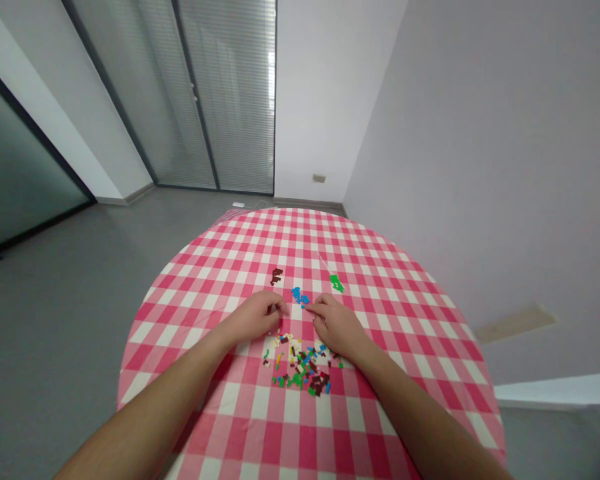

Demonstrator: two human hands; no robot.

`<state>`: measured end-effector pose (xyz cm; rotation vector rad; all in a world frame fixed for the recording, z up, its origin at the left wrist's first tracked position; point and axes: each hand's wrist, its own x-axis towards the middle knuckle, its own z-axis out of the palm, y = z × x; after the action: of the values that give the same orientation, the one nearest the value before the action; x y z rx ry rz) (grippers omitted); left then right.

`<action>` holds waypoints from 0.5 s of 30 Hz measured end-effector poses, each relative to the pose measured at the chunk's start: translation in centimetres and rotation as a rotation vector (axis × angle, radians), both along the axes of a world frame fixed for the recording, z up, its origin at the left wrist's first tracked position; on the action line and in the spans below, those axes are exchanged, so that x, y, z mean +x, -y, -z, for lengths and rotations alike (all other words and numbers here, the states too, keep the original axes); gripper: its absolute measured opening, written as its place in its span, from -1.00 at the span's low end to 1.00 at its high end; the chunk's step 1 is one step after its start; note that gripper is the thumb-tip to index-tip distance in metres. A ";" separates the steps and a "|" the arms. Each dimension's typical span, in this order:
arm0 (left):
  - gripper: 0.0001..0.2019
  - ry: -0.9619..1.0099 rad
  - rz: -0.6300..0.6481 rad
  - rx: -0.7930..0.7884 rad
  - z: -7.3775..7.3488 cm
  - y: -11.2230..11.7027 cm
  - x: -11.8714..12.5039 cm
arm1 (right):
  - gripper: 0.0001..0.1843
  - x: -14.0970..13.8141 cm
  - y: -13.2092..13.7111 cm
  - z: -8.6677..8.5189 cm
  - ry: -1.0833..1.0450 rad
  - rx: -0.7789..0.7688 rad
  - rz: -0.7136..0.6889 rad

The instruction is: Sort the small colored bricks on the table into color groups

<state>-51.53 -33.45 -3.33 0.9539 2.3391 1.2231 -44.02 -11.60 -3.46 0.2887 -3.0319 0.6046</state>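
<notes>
My right hand rests on the table with its index finger stretched out. Its fingertip touches a small blue toy brick, just below a group of blue bricks. The thumb stays apart from that finger. To the left, my left hand lies with loosely curled fingers, a gap by the thumb and nothing visible in it. Between and below both hands spreads a loose pile of mixed toy bricks in green, brown, blue, yellow and white.
Beyond my left hand sits a cluster of dark brown bricks; a green group lies beyond my right. A red-and-white checked cloth covers the round table. A wall rises at right, glass panels behind.
</notes>
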 end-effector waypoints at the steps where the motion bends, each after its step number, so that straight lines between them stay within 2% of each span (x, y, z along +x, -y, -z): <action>1: -0.69 -0.018 -0.006 -0.005 0.1 0.1 -0.1 | -0.59 0.0 0.0 0.0 -0.003 -0.002 0.000; 9: -0.71 -0.068 -0.003 -0.021 0.1 0.1 -0.2 | -0.57 0.1 0.4 -0.4 0.031 0.008 -0.010; 12: -0.72 -0.007 0.057 -0.028 0.1 0.1 -0.2 | -0.59 0.2 0.2 -0.5 0.000 -0.027 -0.031; 15: -0.74 0.024 0.126 -0.019 0.2 0.2 -0.2 | -0.71 0.5 -0.5 -1.0 -0.037 -0.111 -0.119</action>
<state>-51.69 -33.61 -3.58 1.0566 2.2314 1.1550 -43.56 -11.14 -2.46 0.4725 -2.9486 0.7628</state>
